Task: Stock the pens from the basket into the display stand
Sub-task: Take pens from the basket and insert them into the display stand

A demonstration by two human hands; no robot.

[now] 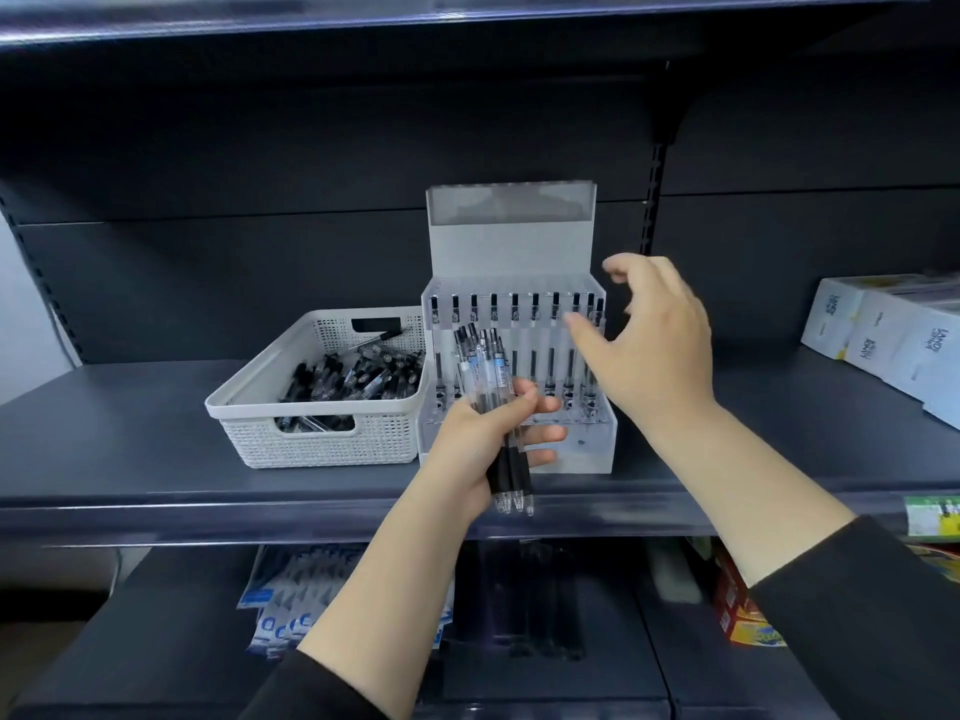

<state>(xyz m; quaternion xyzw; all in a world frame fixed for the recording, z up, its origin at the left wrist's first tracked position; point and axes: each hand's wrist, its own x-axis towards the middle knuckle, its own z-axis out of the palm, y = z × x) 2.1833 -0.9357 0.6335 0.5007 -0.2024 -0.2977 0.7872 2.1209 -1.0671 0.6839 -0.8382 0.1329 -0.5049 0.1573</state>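
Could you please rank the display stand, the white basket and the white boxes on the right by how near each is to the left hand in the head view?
From the left hand:
1. Display stand, directly behind it.
2. White basket, to its left.
3. White boxes, far right.

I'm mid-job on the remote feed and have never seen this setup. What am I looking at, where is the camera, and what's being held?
There is no machine: a person works bare-handed, filmed by one camera on their head, looking down at a dark grey shelf. On it stands a white perforated plastic basket of loose pens beside a clear acrylic display stand, its back row already filled. The left hand grips a bundle of clear pens with black grips. The right hand hovers open over the stand, holding nothing. White boxes sit at right.
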